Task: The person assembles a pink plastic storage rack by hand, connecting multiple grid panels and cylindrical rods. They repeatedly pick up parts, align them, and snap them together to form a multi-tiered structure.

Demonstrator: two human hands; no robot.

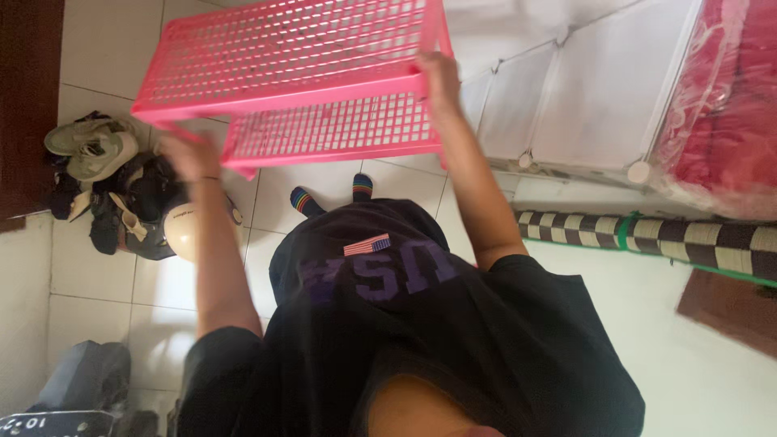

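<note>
Left hand: The left hand [188, 155] was closed on the lower left corner of the pink lattice basket [299, 65], fingers clamped on the rim.
Right hand: The right hand [438, 77] was clamped on the basket's right edge, higher than the left, with the thumb side hidden behind the plastic.
Basket position: The basket was held in the air between the two hands, in front of the black shirt [405, 324], tilted so that its left end sat lower.
Handling advice: As a judgement, a wide, light, flexible lattice is best carried with both hands on opposite rims and brought level, so that it does not twist or slip from the lower corner.
Below the hands: Two feet in striped socks [307, 201] stood on the tiled floor [340, 182], directly under the basket.
Beyond the left hand: A heap of shoes [93, 150] and a pale helmet [180, 231] lay just outward of the left hand, on the floor.
Beyond the right hand: A white panel cabinet [566, 97] stood outward of the right hand; a red bundle in clear wrap [724, 105] lay further out.
Hidden or unclear: The basket's top edge was cut off by the frame. Its depth and contents could not be told. The grey object [81, 376] at the lower left was too blurred to identify.
</note>
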